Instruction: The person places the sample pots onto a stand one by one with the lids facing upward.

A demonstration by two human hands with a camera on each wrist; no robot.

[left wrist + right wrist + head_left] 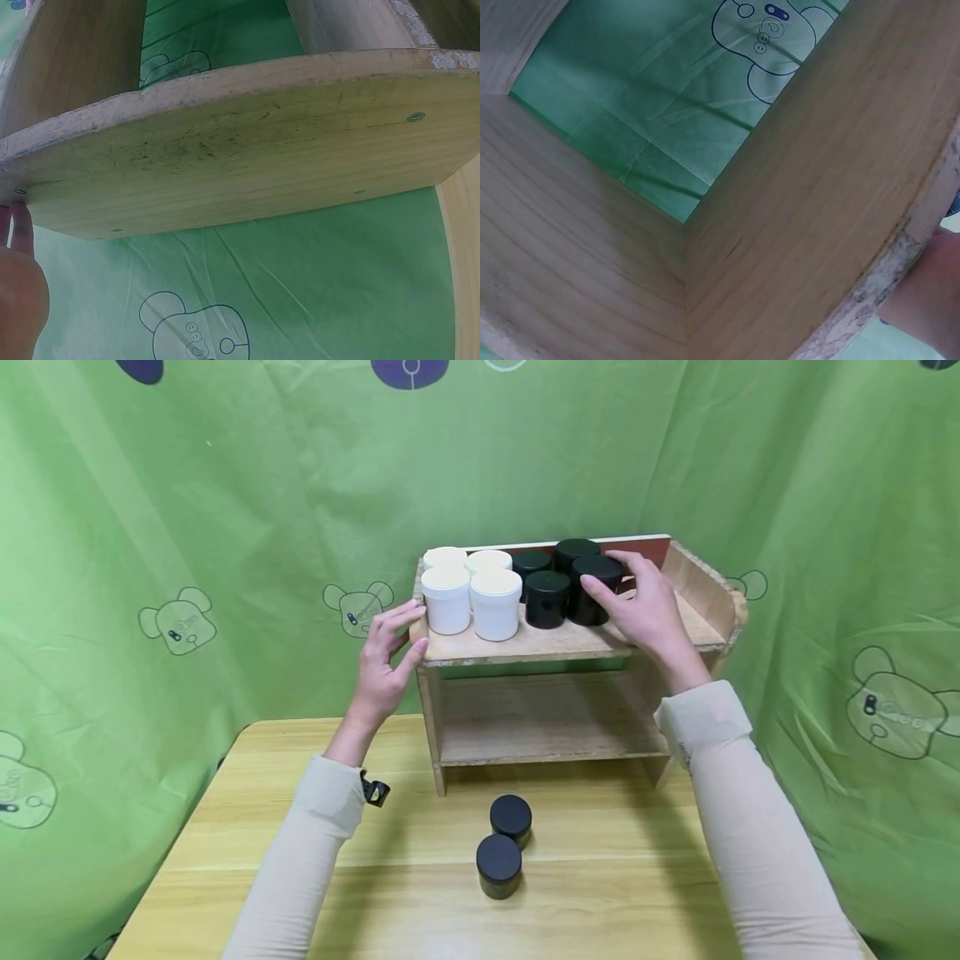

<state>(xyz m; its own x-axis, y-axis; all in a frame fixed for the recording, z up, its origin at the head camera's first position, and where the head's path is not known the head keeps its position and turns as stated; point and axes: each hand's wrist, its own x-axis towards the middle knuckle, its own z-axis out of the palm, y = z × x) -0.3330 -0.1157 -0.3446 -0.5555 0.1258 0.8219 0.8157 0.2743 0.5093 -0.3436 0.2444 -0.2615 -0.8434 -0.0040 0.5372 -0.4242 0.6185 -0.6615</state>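
Note:
My right hand (647,606) grips a black jar (597,578) with a smooth black lid, thumb at its front and fingers at its far right side. The jar is at the right end of the group on the top of a wooden shelf (555,647). My left hand (384,662) touches the shelf's left end; in the left wrist view, its fingers (22,229) lie fairly straight against the outer side panel (247,161). Several white jars (496,606) stand at the left, with black jars (547,602) beside them. The right wrist view hides the held jar behind the shelf.
Two black jars, one nearer (498,866) and one farther (511,818), stand on the wooden table (247,827) before the shelf. A raised side panel (701,585) bounds the top at the right. Green cloth (247,485) hangs behind and at both sides.

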